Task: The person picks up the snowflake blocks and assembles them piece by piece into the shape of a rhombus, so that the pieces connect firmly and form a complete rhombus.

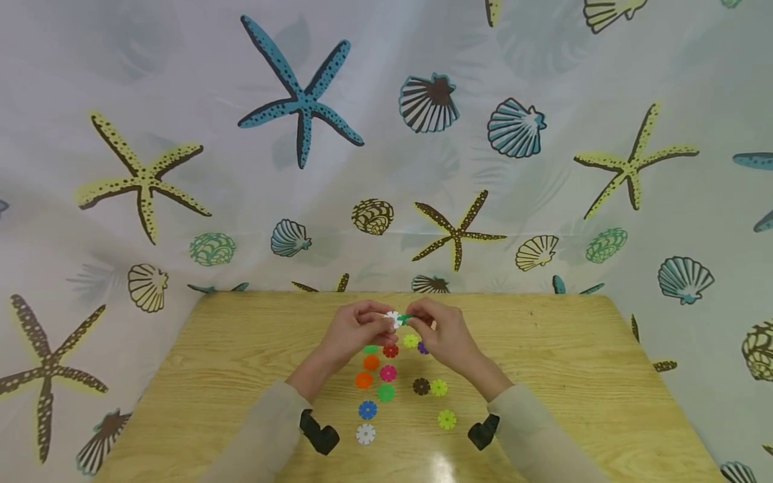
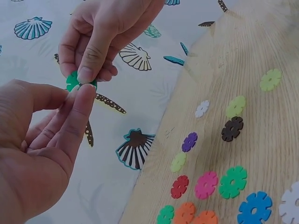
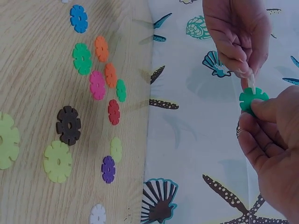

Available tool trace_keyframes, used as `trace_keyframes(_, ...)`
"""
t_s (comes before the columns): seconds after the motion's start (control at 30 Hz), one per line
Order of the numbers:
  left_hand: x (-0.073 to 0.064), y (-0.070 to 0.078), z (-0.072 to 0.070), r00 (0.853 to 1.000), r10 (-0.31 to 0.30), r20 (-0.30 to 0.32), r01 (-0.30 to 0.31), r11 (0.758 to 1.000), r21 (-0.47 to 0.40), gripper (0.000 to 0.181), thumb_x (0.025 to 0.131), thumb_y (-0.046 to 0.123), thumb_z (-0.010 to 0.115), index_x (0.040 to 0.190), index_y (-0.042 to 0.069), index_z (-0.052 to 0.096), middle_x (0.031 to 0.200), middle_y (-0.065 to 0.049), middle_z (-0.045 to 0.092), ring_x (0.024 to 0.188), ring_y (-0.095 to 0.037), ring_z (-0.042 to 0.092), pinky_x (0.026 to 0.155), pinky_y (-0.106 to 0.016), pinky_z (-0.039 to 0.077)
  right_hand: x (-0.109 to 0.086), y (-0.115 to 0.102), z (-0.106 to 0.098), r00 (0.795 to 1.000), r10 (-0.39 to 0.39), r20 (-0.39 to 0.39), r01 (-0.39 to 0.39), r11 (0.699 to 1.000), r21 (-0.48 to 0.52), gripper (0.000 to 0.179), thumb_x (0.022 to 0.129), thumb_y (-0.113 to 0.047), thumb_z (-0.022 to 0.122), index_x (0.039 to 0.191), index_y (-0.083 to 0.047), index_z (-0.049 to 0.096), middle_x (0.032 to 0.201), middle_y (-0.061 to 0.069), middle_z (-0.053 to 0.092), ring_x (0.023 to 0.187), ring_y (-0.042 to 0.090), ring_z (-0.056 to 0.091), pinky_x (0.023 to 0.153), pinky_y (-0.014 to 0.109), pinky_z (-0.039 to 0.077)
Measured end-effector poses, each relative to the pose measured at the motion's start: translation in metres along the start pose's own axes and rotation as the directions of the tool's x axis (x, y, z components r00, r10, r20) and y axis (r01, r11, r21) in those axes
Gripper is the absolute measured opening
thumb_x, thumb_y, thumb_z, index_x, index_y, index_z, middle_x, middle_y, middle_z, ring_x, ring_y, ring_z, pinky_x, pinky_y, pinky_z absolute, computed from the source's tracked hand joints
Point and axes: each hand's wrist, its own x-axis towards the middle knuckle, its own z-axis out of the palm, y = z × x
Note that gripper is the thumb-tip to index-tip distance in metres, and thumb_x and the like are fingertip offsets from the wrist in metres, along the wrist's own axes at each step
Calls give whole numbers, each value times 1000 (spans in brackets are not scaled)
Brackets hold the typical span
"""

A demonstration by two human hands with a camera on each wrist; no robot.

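My left hand (image 1: 353, 335) pinches a white slotted plastic disc (image 1: 394, 320) between thumb and fingers, above the far part of the table. Facing it, my right hand (image 1: 448, 337) pinches a green slotted disc (image 3: 249, 100) with the thumb pressed on its face. The two discs meet edge to edge, the white one seen edge-on and standing crosswise to the green one at its rim in the right wrist view. Fingers cover much of both discs. In the left wrist view the white disc is mostly hidden behind my left fingertips.
Below my hands, several loose slotted discs lie flat on the wooden table (image 1: 241, 389), among them a blue disc (image 1: 368, 410), a brown disc (image 1: 421, 386), a pink disc (image 1: 388, 373) and a purple disc (image 3: 108, 169). A curtain (image 1: 374, 168) printed with starfish and shells hangs behind the table.
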Motion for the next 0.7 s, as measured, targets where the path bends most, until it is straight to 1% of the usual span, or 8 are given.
trace_keyframes(0.13,0,0,-1,998,-9,55,9,1000,13,31,102,7,68,129,-7,63,95,-18,80,79,-19,80,80,-38,66,-1,-1,-1,999,13,38,-14,1000,18,6,100,-7,71,106,-8,73,90,2,76,73,8,60,67,24,54)
trace_keyframes(0.2,0,-1,-1,997,-16,80,16,1000,1,32,102,7,68,130,-8,63,95,-17,80,79,-19,81,81,-39,66,0,0,-1,999,14,47,-15,1000,20,7,101,-7,71,107,-7,74,90,3,76,73,8,61,67,23,54)
trace_keyframes(0.27,1,-1,0,995,-17,93,18,1000,-15,33,103,7,68,132,-8,62,92,-12,80,80,-18,80,81,-38,66,-1,2,-1,999,16,47,-17,1000,25,7,101,-8,71,107,-7,74,91,3,76,74,10,63,68,24,55)
trace_keyframes(0.33,2,-2,0,996,-26,91,28,999,-25,33,103,7,67,133,-7,62,90,-7,80,79,-16,80,81,-37,66,-2,5,-2,999,32,41,-33,999,23,8,101,-9,71,108,-8,74,92,4,77,76,11,65,69,25,56)
trace_keyframes(0.43,2,-4,-1,997,-28,78,30,999,-24,35,104,8,67,134,-7,61,91,-7,81,79,-15,80,82,-37,66,-5,13,-6,997,76,25,-76,997,12,9,101,-9,70,109,-8,74,94,6,78,79,14,68,71,28,57)
trace_keyframes(0.57,3,-5,-2,998,-36,50,37,999,-17,36,104,8,66,136,-7,61,96,-14,81,79,-14,80,83,-36,66,-10,29,-10,988,153,7,-153,988,-15,9,101,-10,71,110,-8,74,96,7,78,80,14,67,73,27,57)
trace_keyframes(0.7,2,-6,-1,999,-42,32,43,999,-23,35,104,8,67,135,-6,62,101,-22,79,80,-15,80,81,-35,66,-18,46,-12,972,236,20,-234,971,-49,9,101,-11,71,108,-8,74,94,5,75,80,12,64,70,24,53)
